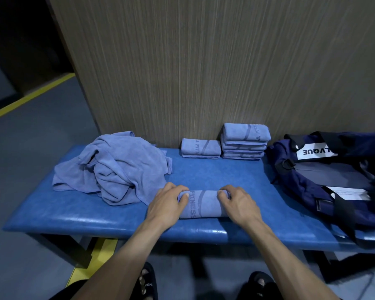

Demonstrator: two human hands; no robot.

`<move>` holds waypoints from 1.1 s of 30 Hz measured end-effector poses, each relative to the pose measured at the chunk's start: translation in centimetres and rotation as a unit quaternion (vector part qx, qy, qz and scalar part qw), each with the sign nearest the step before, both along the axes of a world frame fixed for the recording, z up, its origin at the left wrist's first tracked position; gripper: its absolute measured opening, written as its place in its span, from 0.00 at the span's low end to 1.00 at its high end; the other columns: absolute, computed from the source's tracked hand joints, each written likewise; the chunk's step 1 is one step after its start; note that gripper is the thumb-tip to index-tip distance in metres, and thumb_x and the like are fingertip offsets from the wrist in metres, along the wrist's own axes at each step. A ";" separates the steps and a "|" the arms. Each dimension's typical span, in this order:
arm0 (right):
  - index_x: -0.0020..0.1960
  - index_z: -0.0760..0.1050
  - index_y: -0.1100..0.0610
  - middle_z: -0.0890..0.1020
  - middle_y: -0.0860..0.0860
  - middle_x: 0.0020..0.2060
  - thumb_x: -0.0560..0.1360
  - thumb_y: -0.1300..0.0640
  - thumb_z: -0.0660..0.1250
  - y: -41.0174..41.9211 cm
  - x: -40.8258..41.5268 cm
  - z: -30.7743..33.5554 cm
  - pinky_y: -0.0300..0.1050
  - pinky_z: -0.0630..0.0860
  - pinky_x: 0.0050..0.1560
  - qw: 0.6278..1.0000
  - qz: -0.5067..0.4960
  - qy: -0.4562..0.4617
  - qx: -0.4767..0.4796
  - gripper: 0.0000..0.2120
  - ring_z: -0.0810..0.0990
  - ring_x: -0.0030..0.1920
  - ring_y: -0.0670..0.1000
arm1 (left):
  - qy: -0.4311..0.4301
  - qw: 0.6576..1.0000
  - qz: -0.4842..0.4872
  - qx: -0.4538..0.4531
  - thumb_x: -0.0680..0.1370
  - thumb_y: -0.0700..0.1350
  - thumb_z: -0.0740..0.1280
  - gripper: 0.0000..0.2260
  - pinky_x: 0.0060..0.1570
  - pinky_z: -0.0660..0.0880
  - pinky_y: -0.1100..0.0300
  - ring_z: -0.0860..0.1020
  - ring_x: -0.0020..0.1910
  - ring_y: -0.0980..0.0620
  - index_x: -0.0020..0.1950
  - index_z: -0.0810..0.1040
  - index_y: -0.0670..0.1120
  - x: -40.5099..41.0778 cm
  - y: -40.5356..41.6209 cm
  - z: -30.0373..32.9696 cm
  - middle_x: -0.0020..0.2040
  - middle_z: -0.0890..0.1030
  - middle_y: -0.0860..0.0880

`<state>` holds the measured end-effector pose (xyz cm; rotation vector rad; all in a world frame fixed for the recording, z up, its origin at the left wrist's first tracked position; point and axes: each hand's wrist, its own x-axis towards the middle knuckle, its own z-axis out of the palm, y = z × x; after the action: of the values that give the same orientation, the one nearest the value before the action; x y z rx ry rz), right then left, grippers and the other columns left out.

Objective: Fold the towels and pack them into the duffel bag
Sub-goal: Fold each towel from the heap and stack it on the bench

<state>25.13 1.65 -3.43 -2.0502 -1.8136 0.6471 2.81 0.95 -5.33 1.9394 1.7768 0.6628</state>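
Your left hand [168,201] and right hand [236,202] each curled a grip on the folded light-blue fitness towel [200,204] near the padded blue bench [74,213] front edge. Bare bench lay beyond it; the navy duffel bag [325,176] sat right.

The dark navy fabric duffel bag [325,169] runs past the right edge, and the white label on it shows only the letters "LVQUE", upside down. The left hand [168,203] and right hand [236,202] cover both ends of the folded light-blue microfibre towel [201,205], hiding its side edges. The black slide sandals [148,282] are cut off by the bottom edge and blurred.
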 end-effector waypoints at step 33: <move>0.51 0.82 0.59 0.85 0.54 0.43 0.74 0.51 0.75 0.2 4.5 0.0 0.44 0.76 0.46 0.951 0.174 0.224 -0.125 0.12 0.79 0.42 0.46 | -0.263 0.948 -0.004 -0.179 0.78 0.45 0.71 0.05 0.38 0.69 0.63 0.73 0.34 0.59 0.48 0.77 0.46 1.6 0.5 4.1 0.38 0.76 0.52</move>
<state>29.66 1.82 -3.43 -1.5438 -1.8906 1.3780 4.44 1.41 -1.18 1.3672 1.4310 0.7129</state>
